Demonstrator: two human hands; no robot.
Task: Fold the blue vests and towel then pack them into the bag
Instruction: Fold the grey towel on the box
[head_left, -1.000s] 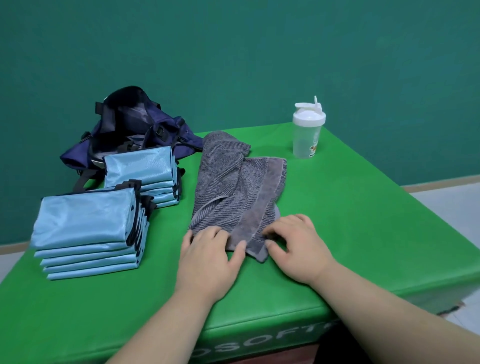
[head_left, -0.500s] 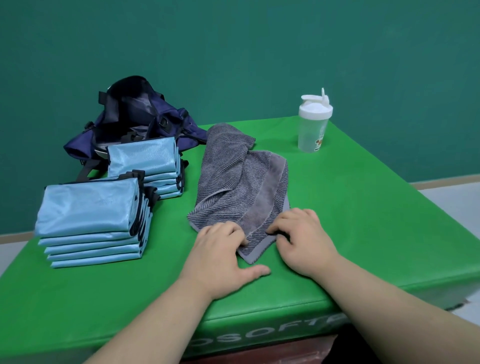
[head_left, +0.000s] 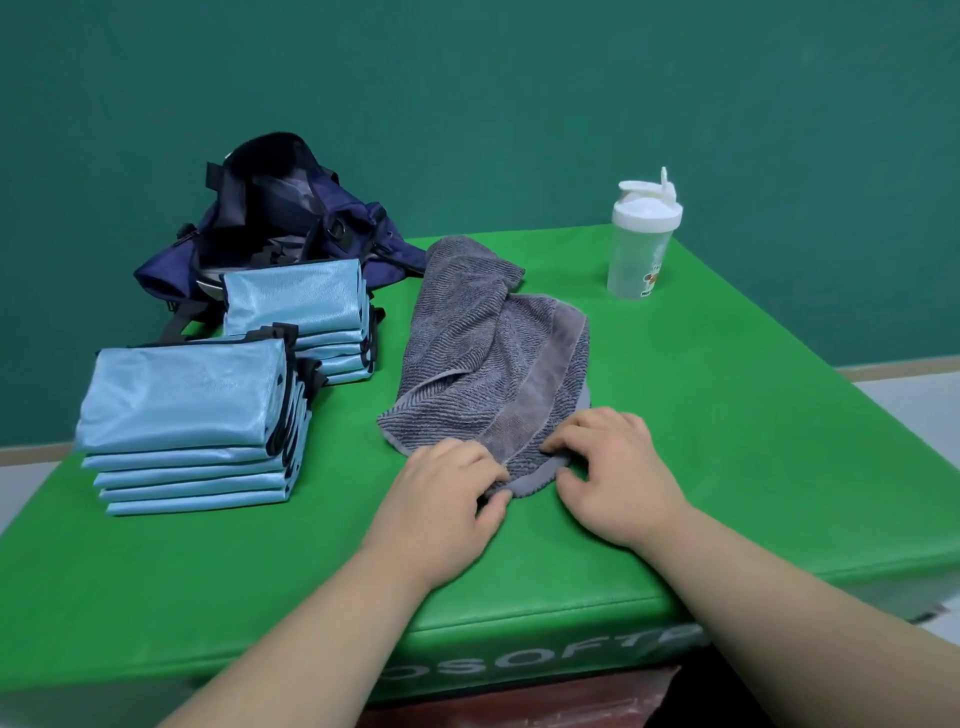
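Pinching the near hem of the grey towel (head_left: 488, 364), the left hand (head_left: 447, 499) curls its fingers over the cloth with the thumb tucked under the edge. The right hand (head_left: 618, 473), just beside it, curls its fingers on the same hem with the thumb against the fabric. The towel lies loosely folded and rumpled on the green desk (head_left: 753, 441), stretching from between the hands away from the person. Out to the left of the left hand sits a stack of folded blue vests (head_left: 182, 405), well apart from the fingers; farther from the hands, a second stack (head_left: 296, 296) stands just beside the first. Behind that second stack the dark blue bag (head_left: 280, 218) lies with its mouth gaping open, close to the towel's far end. Far beyond the right hand, a clear shaker bottle (head_left: 641, 244) with a white lid stands upright near the desk's back edge.
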